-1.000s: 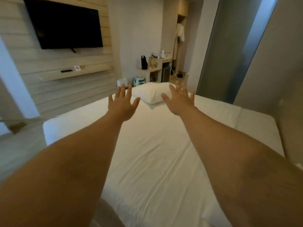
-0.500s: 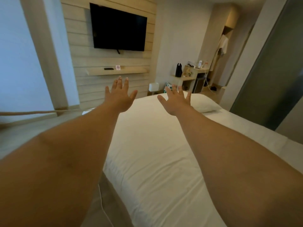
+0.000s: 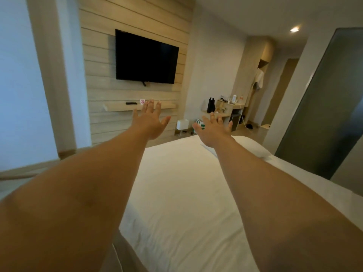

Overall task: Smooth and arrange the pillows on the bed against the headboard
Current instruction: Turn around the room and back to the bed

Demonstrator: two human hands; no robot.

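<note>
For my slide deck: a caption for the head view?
Both open hands, left hand and right hand, reach over the bed toward a pillow.

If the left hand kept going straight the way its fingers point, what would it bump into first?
Probably the wooden shelf under the TV. The left hand, open and empty, points at it beyond the bed, with nothing visible between. Depth is hard to judge.

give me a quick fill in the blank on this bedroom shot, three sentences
1. Both the left hand and the right hand are open and hold ____.
2. The pillow lies on the bed beside the ____ hand.
3. The screen of the television on the wall is ____.

Missing words: nothing; right; black
</note>
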